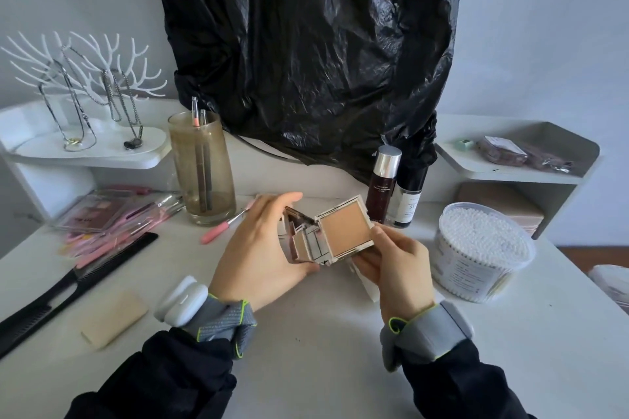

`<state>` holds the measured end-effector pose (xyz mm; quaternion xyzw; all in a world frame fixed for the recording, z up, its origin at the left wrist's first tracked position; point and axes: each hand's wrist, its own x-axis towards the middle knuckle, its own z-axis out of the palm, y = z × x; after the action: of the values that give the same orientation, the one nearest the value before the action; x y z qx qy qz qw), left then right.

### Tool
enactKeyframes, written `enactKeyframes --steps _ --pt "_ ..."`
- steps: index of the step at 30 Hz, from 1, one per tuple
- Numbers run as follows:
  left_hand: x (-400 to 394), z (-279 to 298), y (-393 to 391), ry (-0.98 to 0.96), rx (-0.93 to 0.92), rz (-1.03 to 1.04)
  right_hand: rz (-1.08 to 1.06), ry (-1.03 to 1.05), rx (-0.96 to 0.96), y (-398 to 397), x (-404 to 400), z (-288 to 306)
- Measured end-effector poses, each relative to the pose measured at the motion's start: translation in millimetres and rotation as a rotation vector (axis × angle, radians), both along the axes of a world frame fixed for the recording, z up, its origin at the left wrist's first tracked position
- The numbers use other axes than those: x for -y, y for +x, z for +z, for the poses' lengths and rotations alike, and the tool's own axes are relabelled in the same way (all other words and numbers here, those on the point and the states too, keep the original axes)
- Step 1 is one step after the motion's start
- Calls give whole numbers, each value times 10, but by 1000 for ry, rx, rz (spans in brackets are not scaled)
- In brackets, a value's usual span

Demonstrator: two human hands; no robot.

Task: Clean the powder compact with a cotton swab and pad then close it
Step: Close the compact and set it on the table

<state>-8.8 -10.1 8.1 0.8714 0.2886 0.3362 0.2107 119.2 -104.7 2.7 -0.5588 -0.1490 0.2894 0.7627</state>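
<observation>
A square powder compact [343,231] with a pale frame and tan pressed powder is held open above the white table [306,333]. Its mirrored lid [303,241] stands hinged to the left of the powder pan. My left hand [262,252] wraps around the lid side, thumb underneath and fingers over the top. My right hand [394,265] grips the lower right corner of the powder pan. A white pad or tissue [366,282] pokes out under my right hand. A clear round tub of cotton swabs [483,252] stands open at the right.
Behind the compact stand two bottles [384,184] and a glass tumbler of pencils [202,167]. Black combs [68,286], pink brushes, a palette [92,211] and a beige sponge [114,320] lie at the left. A black plastic bag [306,44] hangs behind. A white jewellery tree [81,78] sits on the left shelf.
</observation>
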Motion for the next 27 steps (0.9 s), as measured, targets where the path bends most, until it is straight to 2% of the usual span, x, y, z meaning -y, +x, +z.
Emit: enactKeyframes --steps 2,6,8,11,15,22,27 --pt "-3 -5 19 -37 51 -68 90 1 -78 -39 -9 5" --pt "25 -59 89 -255 99 -215 257 23 -228 -161 -26 2" --pt "16 -80 87 -229 86 -204 301 43 -238 -182 -20 -3" --pt "7 -86 68 -205 92 -205 321 17 -139 -174 -9 -7" --pt "-12 -160 99 -319 100 -219 275 -39 -44 -170 -27 -44" --pt "21 -54 78 -251 -62 -248 248 -109 53 -174 -51 -86" --pt "-36 -173 121 -426 50 -255 242 -134 64 -178 -48 -82"
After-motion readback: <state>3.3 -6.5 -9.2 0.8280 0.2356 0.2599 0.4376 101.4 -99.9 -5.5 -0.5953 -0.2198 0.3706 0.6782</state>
